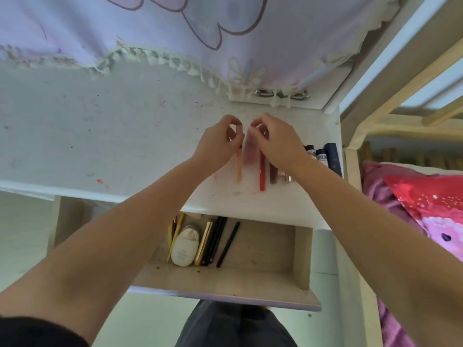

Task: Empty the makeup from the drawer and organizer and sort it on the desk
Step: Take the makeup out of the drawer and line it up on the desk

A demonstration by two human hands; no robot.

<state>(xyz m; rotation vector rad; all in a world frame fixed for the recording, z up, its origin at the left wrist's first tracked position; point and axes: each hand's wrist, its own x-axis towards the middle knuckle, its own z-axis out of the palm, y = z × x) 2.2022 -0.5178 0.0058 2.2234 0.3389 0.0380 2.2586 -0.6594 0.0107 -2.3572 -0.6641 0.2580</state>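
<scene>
Head view: both hands over desk [100, 126] near right end. Left hand [220, 142] with fingers curled, thumb and forefinger pinched, grip on peach tube [238, 169] uncertain. Right hand [273, 144] pinches clear pink tube [250, 151]. Red stick [262, 171], brown tube [273, 175], dark tubes [332, 159] lined up beside on desk. Open drawer [263, 246] below holds white bottle [185, 246], gold sticks, black pencils [228, 244].
</scene>
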